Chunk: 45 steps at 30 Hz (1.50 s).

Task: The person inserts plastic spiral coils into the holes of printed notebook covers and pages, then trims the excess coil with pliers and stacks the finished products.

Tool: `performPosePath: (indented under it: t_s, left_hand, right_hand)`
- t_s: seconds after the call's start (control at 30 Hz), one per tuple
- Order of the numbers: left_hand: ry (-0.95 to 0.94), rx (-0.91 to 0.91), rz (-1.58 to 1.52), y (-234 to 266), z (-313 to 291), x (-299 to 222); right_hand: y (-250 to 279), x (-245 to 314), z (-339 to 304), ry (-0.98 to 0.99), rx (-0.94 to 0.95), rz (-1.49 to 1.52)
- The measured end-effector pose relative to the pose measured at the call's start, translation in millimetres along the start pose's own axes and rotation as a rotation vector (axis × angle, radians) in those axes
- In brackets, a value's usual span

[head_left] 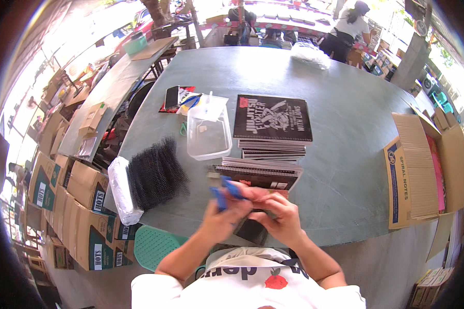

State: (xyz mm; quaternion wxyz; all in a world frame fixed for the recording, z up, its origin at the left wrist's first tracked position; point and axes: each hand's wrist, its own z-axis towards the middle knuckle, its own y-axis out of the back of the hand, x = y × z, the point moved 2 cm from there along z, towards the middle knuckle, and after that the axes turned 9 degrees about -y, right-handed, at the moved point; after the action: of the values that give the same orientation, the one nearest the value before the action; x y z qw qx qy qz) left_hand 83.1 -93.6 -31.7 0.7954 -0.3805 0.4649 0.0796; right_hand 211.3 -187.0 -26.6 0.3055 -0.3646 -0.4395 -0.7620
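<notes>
My left hand [226, 213] is closed round blue-handled pliers [219, 200], whose grey metal head points away from me. My right hand [282, 219] is beside it, fingers bent and pinched in front of me. Below both hands, at the table's near edge, is a dark flat notebook [251, 233], partly covered; the right thumb lies against its upper part. Just beyond my hands leans a pile of spiral notebooks [263, 177] with black covers. Behind it, another stack of black-covered notebooks [273, 121] lies flat.
A clear plastic tub [209, 136] stands left of the stacks, near blue-handled scissors [191, 100] and a phone [172, 98]. Black spiral coils [157, 175] lie by a white package [122, 190] at the left edge. An open carton [417, 180] is at right. A person [348, 31] works far off.
</notes>
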Motion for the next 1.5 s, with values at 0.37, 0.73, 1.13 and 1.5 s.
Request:
performPosePath:
  t_s: [0.37, 0.73, 1.13, 1.5]
  left_hand:
    - [0.385, -0.142, 0.812, 79, -11, -8]
    - [0.452, -0.097, 1.046, 86, 5, -9]
    - [0.329, -0.054, 1.152, 90, 4, -4]
    - [0.698, -0.157, 0.129, 84, -3, -7]
  right_hand:
    - [-63, -45, 143, 0.095, 0.565, -0.179]
    - [-68, -43, 133, -0.017, 0.66, 0.035]
    - [-69, -41, 133, 0.078, 0.694, -0.035]
    - [-65, -38, 135, -0.002, 0.428, -0.215]
